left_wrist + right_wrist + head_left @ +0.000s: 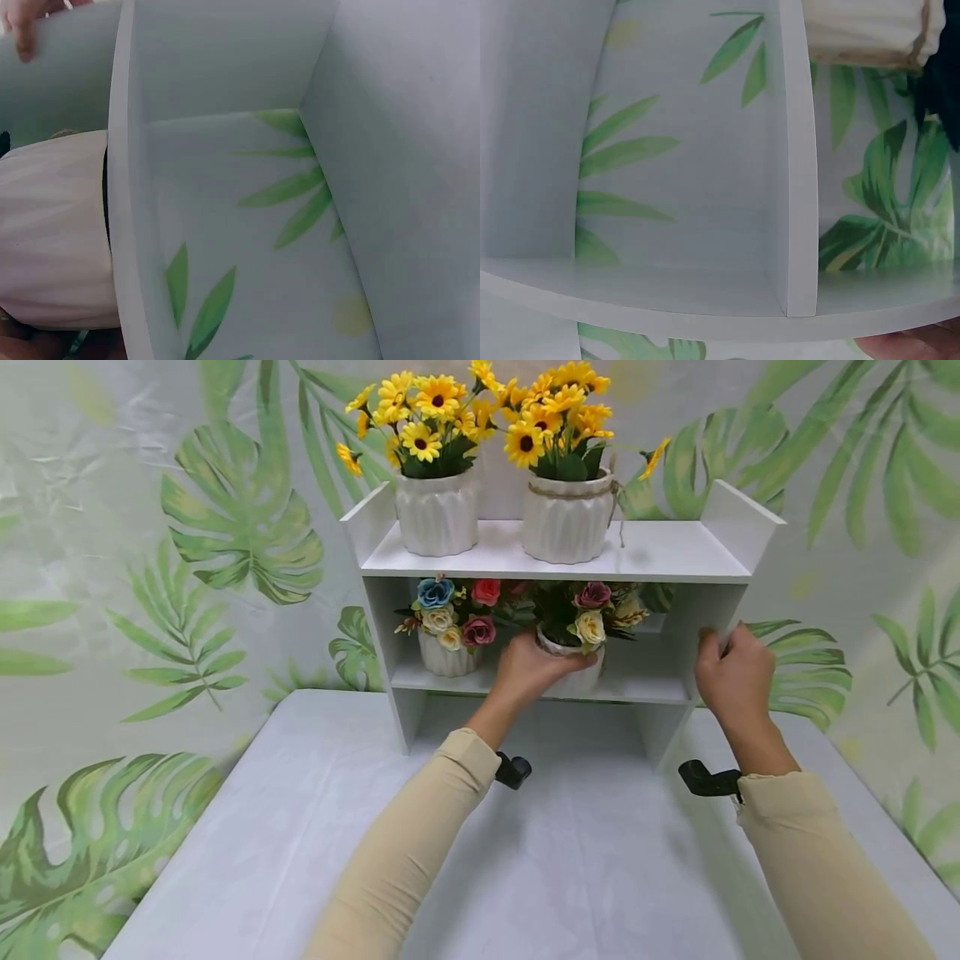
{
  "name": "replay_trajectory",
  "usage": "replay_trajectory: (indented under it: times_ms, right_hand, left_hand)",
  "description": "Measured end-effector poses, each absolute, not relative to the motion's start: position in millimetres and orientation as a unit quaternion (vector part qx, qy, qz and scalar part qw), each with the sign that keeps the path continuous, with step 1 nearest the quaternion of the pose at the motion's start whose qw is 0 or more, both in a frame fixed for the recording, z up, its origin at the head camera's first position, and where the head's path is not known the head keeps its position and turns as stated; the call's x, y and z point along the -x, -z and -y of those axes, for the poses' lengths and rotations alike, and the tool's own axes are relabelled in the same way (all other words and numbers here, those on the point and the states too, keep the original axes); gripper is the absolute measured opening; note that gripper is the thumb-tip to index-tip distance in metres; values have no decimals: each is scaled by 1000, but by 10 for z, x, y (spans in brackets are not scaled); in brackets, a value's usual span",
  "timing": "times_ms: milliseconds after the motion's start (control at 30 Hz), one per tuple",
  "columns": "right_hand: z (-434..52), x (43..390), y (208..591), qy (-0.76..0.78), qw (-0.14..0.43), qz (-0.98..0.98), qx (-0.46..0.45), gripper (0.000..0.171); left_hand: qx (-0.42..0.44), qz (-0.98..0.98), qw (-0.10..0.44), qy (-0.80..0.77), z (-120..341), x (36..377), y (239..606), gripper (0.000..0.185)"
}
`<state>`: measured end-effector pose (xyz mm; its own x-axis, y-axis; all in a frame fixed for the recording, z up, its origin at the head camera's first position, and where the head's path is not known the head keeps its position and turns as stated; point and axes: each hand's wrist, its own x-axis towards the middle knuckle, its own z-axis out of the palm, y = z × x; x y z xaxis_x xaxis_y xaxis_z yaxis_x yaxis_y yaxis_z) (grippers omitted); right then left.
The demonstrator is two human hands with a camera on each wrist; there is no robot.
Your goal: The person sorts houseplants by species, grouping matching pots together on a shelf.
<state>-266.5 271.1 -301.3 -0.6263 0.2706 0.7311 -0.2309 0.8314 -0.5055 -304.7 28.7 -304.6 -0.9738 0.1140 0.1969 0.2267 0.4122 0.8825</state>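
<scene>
My left hand (531, 662) grips the rim of a ribbed white flower pot (581, 677) on the middle board of a white two-tier shelf (540, 547). This pot holds mauve and cream artificial roses (591, 610). In the left wrist view the white pot (52, 232) stands at the board's edge, with part of the left hand below it. My right hand (735, 672) holds the front edge of the shelf's right side panel, thumb on the inner side. Its fingers (907, 345) show at the bottom right of the right wrist view, outside the panel.
Another pot (447, 656) with blue, red and cream roses stands left on the same board. Two pots of yellow daisies, one left (437, 514) and one right (567, 518), stand on the top board. The white-covered table (315, 827) bears the shelf; a leaf-patterned backdrop (112, 527) hangs behind.
</scene>
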Motion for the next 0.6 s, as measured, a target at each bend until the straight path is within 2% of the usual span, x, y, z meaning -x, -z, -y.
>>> replay_trajectory:
  times_ms: [267,433,533,600]
  right_hand:
    - [-2685,2671,3009,-290,434,853,15,34]
    - [-2667,2691,2999,-292,423,858,15,33]
    - [-2691,2613,2983,-314,362,878,18,32]
    - [-2697,2480,3008,-330,325,885,40,38]
  left_hand:
    - [117,802,21,585,-275,3242,3042,92]
    - [107,807,18,581,-214,3222,3082,99]
    - [106,831,54,543,-105,3053,3129,97]
    - [137,852,111,492,41,2855,3213,87]
